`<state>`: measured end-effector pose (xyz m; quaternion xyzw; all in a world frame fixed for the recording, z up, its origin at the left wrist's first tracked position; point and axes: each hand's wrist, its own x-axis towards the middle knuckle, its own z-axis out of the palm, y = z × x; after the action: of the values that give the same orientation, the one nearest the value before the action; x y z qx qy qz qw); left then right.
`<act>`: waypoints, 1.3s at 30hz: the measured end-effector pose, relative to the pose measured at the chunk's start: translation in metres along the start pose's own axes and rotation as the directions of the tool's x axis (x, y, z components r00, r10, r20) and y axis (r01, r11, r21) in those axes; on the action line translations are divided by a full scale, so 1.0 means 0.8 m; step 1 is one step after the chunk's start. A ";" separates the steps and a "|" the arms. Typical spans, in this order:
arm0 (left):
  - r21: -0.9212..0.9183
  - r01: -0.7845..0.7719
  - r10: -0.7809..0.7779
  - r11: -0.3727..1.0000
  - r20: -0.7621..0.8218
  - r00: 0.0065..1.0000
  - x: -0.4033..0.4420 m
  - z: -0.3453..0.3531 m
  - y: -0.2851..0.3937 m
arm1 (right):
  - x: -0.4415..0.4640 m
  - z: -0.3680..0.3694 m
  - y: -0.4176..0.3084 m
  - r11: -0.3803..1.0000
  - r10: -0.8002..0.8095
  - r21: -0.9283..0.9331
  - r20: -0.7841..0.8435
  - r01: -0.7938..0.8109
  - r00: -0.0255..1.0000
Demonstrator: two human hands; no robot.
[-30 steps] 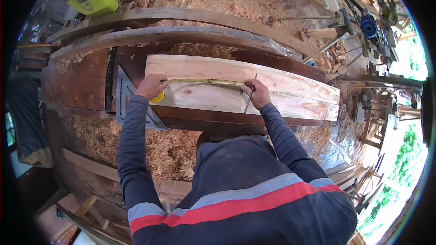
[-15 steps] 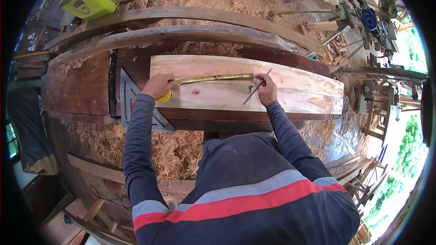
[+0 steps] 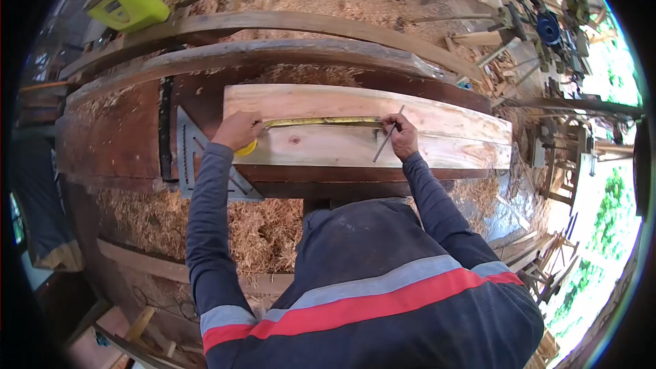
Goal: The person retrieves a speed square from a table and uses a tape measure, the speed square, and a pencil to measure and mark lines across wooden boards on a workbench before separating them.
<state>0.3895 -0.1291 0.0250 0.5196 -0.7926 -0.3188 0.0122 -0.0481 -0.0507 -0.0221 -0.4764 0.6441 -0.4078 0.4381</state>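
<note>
A pale wooden board (image 3: pixel 328 150) with a lengthwise line along its middle lies on the dark bench. My left hand (image 3: pixel 236 130) is closed around a yellow tape measure (image 3: pixel 247 148) at the board's left part. The tape's blade (image 3: pixel 321 121) stretches across the wood to my right hand (image 3: pixel 403 138). Between the fingers of that hand is a thin dark pencil (image 3: pixel 385 142), slanting across the board beside the blade's end. Whether those fingers also grip the blade I cannot tell. Left of the board, a grey triangular square (image 3: pixel 183 147) lies partly under my left forearm.
Two long timbers (image 3: pixel 273 51) run behind the bench (image 3: pixel 113 137). Wood shavings (image 3: pixel 266 232) cover the floor. A yellow-green container (image 3: pixel 128 5) stands at the back left. Lumber and tools, among them a blue round part (image 3: pixel 547 28), crowd the right side.
The tape blade looks straighter and closer to the board. In my right hand the pencil has turned to a steeper angle. The view has shifted slightly.
</note>
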 end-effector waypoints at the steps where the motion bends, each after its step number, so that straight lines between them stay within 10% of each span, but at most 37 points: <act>1: -0.004 -0.003 0.003 1.000 -0.002 1.000 0.000 0.000 -0.001 | 0.000 -0.004 0.003 1.000 0.000 -0.010 -0.022 0.000 1.000; 34: -0.071 0.009 -0.021 0.997 -0.176 0.984 -0.038 0.032 0.005 | 0.011 -0.021 0.006 0.998 -0.066 0.010 0.217 0.066 0.974; 39: -0.513 0.128 -0.161 0.849 -0.020 0.987 -0.157 0.031 0.083 | 0.003 -0.010 0.001 0.992 0.054 0.113 -0.020 -0.052 0.998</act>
<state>0.3840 0.0046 0.0790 0.5656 -0.6379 -0.5008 0.1497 -0.0560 -0.0517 -0.0209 -0.4290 0.6376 -0.4369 0.4675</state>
